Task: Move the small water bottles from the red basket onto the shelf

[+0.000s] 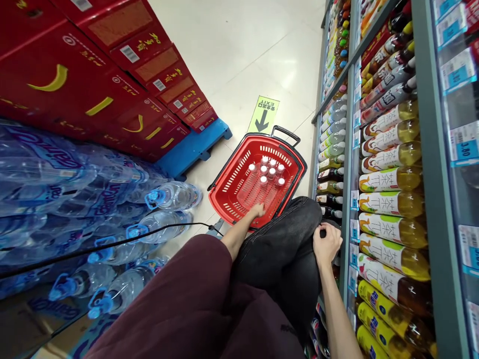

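Basket (232, 187) of red slotted plastic sits on the pale floor (239, 55) between our knee and the shelf (350, 164), open aisle beyond. Our left hand (257, 210) reaches inside near white-capped bottles (270, 170), empty as far as we see; our right hand (326, 243) curls loosely on the dark trouser knee. A green floor sign (264, 113) reads EXIT.

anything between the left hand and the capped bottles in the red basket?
Nothing visible. The left hand reaches over the near rim of the red plastic shopping basket; the white-capped bottles stand at its far end, with only open basket floor between.
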Tool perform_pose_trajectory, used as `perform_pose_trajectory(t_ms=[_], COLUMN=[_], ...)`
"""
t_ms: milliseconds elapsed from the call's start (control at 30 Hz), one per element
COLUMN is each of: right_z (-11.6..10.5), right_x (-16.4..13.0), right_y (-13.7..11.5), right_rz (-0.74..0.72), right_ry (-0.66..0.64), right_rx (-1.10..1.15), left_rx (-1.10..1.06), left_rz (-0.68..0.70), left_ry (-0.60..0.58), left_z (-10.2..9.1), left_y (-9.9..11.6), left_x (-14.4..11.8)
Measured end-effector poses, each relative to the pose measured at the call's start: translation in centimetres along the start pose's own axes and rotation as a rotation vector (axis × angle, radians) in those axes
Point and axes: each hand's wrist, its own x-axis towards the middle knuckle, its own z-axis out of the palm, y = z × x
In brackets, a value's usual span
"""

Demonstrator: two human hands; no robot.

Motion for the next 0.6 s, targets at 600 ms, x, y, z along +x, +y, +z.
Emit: perform_pose_trajectory(t_ms=[600], right_z=[-0.2], right_x=[0.4], right_y=[0.0], right_rz=[-0.006], right_ry=[0.001], right_rx=[0.009], left_rx=[0.207], left_rz=[0.166], left_ry=[-0.261], left_z=[8.2], left_y=[4.0], left_x=[17.5])
